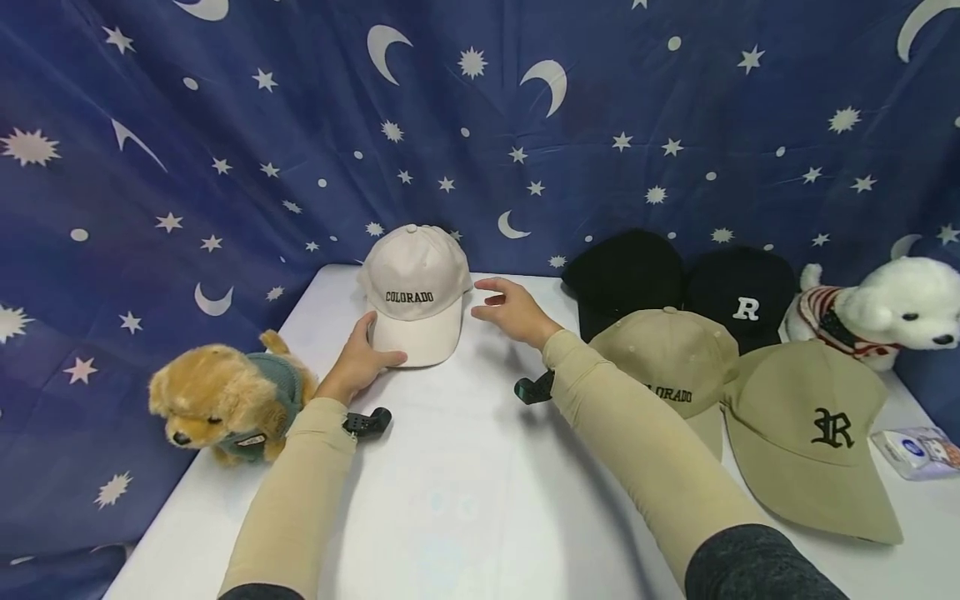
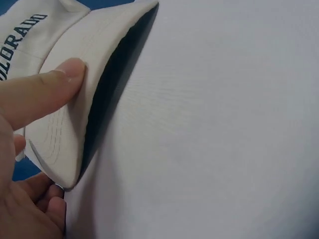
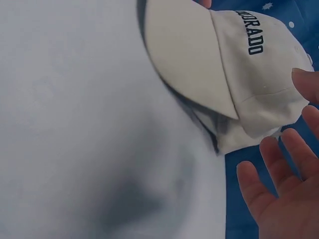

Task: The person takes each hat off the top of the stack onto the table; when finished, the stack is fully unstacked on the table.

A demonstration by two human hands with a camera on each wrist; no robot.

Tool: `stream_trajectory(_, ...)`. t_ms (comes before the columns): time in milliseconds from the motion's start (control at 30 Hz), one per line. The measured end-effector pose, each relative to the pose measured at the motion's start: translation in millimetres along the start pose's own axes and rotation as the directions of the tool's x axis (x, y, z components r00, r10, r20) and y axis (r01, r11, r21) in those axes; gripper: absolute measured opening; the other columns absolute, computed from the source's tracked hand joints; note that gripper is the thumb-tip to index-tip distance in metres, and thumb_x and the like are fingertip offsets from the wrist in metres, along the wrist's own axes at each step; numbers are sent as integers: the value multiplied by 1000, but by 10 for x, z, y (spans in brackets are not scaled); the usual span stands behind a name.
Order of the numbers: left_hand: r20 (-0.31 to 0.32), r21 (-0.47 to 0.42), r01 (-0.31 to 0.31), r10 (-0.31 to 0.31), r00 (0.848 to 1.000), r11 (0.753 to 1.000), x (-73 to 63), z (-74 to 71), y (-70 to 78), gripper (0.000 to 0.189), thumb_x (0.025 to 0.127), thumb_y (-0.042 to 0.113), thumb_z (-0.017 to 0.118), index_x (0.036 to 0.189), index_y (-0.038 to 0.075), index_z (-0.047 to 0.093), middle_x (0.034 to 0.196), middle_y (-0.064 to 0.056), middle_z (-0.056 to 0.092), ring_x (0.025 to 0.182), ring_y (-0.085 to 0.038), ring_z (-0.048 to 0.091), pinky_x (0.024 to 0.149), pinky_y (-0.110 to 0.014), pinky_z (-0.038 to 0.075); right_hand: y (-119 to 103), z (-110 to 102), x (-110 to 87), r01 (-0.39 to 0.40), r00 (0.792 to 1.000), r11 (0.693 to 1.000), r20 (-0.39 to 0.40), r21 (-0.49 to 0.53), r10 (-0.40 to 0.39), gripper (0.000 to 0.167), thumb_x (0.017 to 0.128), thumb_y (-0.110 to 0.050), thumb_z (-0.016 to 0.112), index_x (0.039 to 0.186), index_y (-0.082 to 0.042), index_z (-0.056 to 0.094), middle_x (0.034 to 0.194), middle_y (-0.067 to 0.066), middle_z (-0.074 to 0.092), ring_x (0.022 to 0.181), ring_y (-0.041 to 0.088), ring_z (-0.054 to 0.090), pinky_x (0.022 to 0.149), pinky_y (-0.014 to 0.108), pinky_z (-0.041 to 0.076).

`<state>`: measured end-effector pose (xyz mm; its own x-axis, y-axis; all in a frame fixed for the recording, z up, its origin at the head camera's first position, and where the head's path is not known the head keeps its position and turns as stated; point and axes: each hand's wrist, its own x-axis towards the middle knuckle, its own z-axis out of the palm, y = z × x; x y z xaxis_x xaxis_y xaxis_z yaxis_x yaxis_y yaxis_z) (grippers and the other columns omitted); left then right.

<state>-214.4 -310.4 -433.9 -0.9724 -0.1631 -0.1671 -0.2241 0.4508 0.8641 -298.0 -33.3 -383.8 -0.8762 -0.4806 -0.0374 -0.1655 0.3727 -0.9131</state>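
A cream baseball cap lettered COLORADO sits at the far end of the white table, brim toward me. My left hand grips the left side of its brim. In the left wrist view the thumb lies across the top of the brim, with the other fingers curled at its lower corner. My right hand is held just right of the cap, fingers spread and slightly bent, holding nothing. From the right wrist view, its fingertips are beside the cap's crown.
At left stands a tan plush dog in a green-grey outfit. Two dark caps, a beige cap and an olive cap lie at right. Beyond are a white plush dog and a small packet. A starry blue curtain hangs behind.
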Motion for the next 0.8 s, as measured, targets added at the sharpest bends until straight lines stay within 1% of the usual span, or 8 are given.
stream_trajectory(100, 6, 1, -28, 28, 1000, 1000, 8, 40, 3, 109, 85, 11, 79, 161, 10, 1, 167, -14, 2, 152, -30, -1, 121, -42, 4, -52, -47, 22, 19, 1000, 1000, -8, 2, -19, 57, 94, -22, 69, 146, -11, 49, 151, 6, 44, 132, 27, 46, 102, 44, 45)
stream_trajectory(200, 6, 11, -30, 30, 1000, 999, 1, 76, 6, 111, 83, 11, 80, 161, 11, 1, 166, -15, 2, 152, -32, 0, 121, -44, 5, -110, -98, 47, 42, 999, 999, -14, 5, -42, 57, 94, -20, 70, 146, -10, 48, 153, 6, 41, 135, 28, 43, 103, 45, 44)
stream_trajectory(333, -19, 40, -24, 25, 1000, 999, -42, 101, 9, 111, 82, 10, 81, 162, 10, 4, 166, -17, 7, 151, -34, 4, 121, -45, 7, -200, -138, 90, 82, 997, 997, -8, 5, -82, 56, 94, -17, 70, 145, -8, 49, 154, 6, 40, 138, 29, 41, 105, 45, 43)
stream_trajectory(433, -40, 53, -27, 29, 999, 998, -81, 117, 12, 110, 81, 8, 81, 161, 9, 6, 165, -19, 9, 151, -35, 6, 120, -45, 8, -267, -143, 113, 111, 994, 994, 17, 8, -111, 57, 93, -16, 71, 145, -7, 49, 155, 6, 39, 139, 30, 40, 106, 44, 42)
stream_trajectory(567, -49, 55, -39, 42, 998, 998, -110, 143, 5, 108, 82, 7, 81, 161, 8, 8, 164, -21, 10, 151, -36, 7, 120, -45, 9, -313, -133, 146, 105, 993, 994, 59, 2, -105, 59, 93, -14, 71, 146, -6, 48, 159, 7, 34, 140, 31, 38, 107, 44, 41)
stream_trajectory(700, -56, 65, -60, 63, 996, 996, -112, 156, -10, 106, 82, 8, 81, 161, 7, 10, 163, -23, 13, 150, -37, 9, 120, -45, 10, -336, -135, 175, 73, 996, 997, 53, -9, -73, 59, 92, -14, 71, 146, -7, 48, 164, 5, 23, 141, 33, 36, 108, 46, 40)
stream_trajectory(733, -58, 70, -63, 67, 996, 996, -111, 156, -15, 106, 82, 8, 81, 160, 7, 10, 163, -23, 13, 150, -37, 10, 120, -45, 11, -340, -135, 183, 73, 996, 997, 53, -10, -73, 59, 92, -14, 71, 146, -7, 48, 164, 5, 23, 142, 34, 35, 109, 46, 39)
stream_trajectory(800, -60, 73, -64, 68, 996, 995, -115, 152, -27, 106, 81, 9, 82, 160, 7, 11, 162, -23, 14, 150, -37, 11, 120, -45, 11, -357, -135, 189, 85, 995, 996, 62, -26, -83, 58, 92, -14, 71, 145, -7, 50, 162, 7, 28, 143, 34, 33, 111, 46, 36)
